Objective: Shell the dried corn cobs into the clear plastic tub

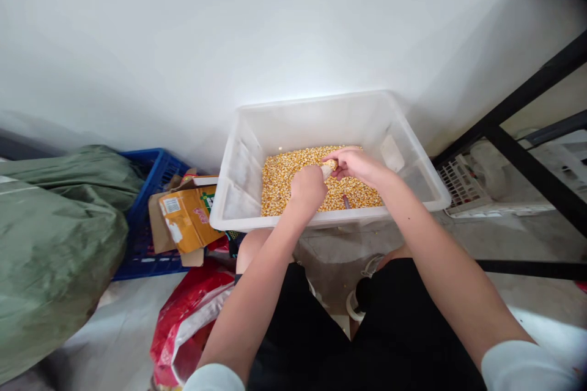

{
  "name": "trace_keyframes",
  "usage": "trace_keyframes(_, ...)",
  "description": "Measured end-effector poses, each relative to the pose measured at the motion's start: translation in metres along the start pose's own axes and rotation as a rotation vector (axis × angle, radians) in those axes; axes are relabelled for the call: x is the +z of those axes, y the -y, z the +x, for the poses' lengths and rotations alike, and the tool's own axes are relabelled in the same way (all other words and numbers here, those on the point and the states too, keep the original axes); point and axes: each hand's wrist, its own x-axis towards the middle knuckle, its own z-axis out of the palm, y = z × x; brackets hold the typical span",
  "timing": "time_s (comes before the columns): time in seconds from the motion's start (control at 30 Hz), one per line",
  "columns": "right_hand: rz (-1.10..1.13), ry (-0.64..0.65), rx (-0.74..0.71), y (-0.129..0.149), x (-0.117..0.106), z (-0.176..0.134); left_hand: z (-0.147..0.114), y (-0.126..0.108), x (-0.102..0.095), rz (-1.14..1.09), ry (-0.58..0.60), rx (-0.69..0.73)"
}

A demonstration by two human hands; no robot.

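The left hand (pixel 308 188) and the right hand (pixel 355 165) are both above the tub (pixel 316 96), and between them there is a cob (pixel 327 168). The fingers of the left hand are folded around the cob and grasp it. The cob comes out from this fist toward the right hand; its part near the fist looks pale, and its far end is yellow. The fingers of the right hand are curved about this yellow end, at the upper and lower sides. I cannot tell if they press on it firmly or only lie against it.

Below the hands, loose kernels (pixel 279 186) cover the bottom of the tub. A small dark stick (pixel 346 201) lies among them, near the front wall; what it is exactly, I cannot tell. The tub is of whitish plastic and stands close to the wall (pixel 183 30), in front of the person's 2 knees.

To the left of the tub there is an orange box (pixel 190 217), beside a blue crate (pixel 149 266). A green sheet (pixel 55 244) is at the far left, and a red bag (pixel 183 311) is on the floor (pixel 121 311). On the right side stands a black frame (pixel 527 156), with a white basket (pixel 465 188) behind its bars.
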Motion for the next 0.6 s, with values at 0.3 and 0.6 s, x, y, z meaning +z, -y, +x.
trace_keyframes(0.3, 0.003, 0.103, -0.029, 0.008, -0.007, -0.013, 0.005, 0.013, 0.004, -0.118, -0.061, 0.056)
trace_keyframes(0.6, -0.369, 0.152, -0.137, -0.004, -0.006, 0.0, 0.003, 0.011, 0.007, -0.069, -0.032, 0.094)
